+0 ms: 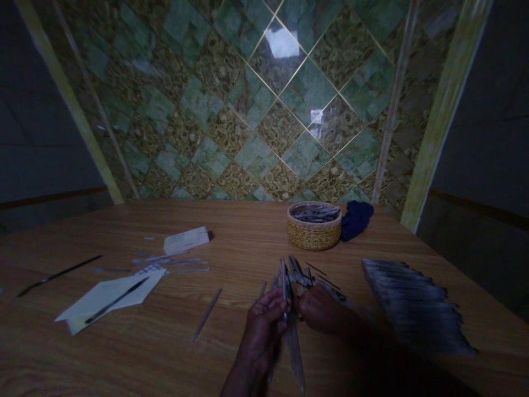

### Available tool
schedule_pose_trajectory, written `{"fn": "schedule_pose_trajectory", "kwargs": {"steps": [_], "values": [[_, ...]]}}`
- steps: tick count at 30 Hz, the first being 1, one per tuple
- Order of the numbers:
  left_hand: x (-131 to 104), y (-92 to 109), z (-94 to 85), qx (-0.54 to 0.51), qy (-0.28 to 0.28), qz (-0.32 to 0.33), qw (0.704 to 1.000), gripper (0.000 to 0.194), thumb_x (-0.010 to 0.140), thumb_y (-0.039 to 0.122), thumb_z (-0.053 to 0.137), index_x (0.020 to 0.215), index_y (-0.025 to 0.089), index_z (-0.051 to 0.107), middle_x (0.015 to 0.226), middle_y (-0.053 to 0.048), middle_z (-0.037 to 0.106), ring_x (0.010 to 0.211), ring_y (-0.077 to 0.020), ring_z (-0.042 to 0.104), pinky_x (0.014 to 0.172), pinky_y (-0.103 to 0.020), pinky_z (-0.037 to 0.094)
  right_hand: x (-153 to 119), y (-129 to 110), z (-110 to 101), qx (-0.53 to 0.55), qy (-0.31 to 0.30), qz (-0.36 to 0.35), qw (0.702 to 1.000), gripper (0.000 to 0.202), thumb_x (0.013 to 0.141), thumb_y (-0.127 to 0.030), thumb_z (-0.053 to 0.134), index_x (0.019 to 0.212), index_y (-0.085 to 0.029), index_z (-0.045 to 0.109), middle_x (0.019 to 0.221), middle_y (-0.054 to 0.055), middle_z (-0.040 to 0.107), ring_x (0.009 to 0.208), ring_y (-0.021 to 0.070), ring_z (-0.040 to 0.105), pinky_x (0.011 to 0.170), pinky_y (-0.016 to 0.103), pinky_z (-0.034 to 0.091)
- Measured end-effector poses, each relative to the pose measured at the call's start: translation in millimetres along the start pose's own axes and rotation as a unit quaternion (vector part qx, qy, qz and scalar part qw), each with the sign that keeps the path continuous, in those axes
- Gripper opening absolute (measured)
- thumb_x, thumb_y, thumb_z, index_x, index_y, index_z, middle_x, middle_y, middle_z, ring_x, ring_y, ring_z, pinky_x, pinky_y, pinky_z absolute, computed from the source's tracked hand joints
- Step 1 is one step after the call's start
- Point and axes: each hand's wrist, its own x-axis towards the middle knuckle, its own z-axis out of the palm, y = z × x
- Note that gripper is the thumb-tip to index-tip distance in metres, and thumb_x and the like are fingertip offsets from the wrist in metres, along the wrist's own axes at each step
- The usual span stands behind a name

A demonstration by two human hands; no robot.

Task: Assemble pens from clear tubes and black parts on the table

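My left hand [264, 322] is closed round a slender grey stick [283, 278], which stands nearly upright between thumb and fingers. Close beside it, my right hand [320, 310] is curled into a fist; whatever is inside it is hidden. Under and behind both hands lies a loose pile of similar grey sticks [294, 358], some with pointed ends toward me. Several thin dark pieces [316, 269] stick out beyond my right knuckles. A single stick [206, 315] lies apart on the table, left of my left hand. The picture is dim and blurred.
A woven basket [314, 236] full of sticks stands at the back, touching a dark blue cloth [356, 219]. To the right lies a row of dark sticks [417, 309]. Leftward are paper [119, 295] with a dark pen-like stick, a white box [187, 240], thin strips and a brush-like rod [61, 274].
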Motion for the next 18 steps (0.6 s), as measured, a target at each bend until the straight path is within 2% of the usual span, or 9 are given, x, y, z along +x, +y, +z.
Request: {"fn": "schedule_pose_trajectory", "kwargs": {"steps": [3,7,12,18], "values": [[-1,2,0.7,0.003,0.009,0.0,1.0,0.036,0.052,0.014,0.082,0.084,0.015,0.064,0.069,-0.002,0.071,0.059,-0.0107,0.062,0.05,-0.017,0.043,-8,-1,-3,0.008,0.011,-0.004,1.0,0.021,0.081,-0.009,0.044,0.093,-0.015,0.061,0.086,0.011,0.069,0.078,0.021,0.065,0.068,0.029,0.044],[-2,2,-0.3,0.016,-0.001,0.003,1.0,0.034,0.057,0.016,0.08,0.086,0.016,0.063,0.072,-0.001,0.071,0.061,-0.0103,0.062,0.051,-0.017,0.042,-23,0,-17,0.03,0.067,0.009,0.997,0.023,0.085,-0.008,0.041,0.098,-0.017,0.057,0.086,0.007,0.068,0.073,0.0166,0.063,0.064,0.025,0.04],[-3,-2,0.6,0.052,-0.035,0.028,0.998,0.031,0.057,0.019,0.08,0.084,0.015,0.065,0.072,-0.003,0.07,0.061,-0.0107,0.06,0.048,-0.017,0.038,-38,21,-49,0.011,0.121,0.039,0.992,0.02,0.087,-0.009,0.041,0.095,-0.018,0.058,0.081,0.005,0.067,0.068,0.0142,0.06,0.058,0.023,0.034],[-6,-8,3.9,0.085,-0.079,0.044,0.992,0.029,0.054,0.021,0.081,0.08,0.015,0.069,0.068,-0.004,0.069,0.056,-0.0114,0.055,0.048,-0.019,0.037,-46,43,-86,-0.032,0.232,0.077,0.969,0.022,0.087,-0.009,0.041,0.094,-0.016,0.061,0.074,0.005,0.065,0.068,0.0136,0.058,0.059,0.023,0.032]]}}
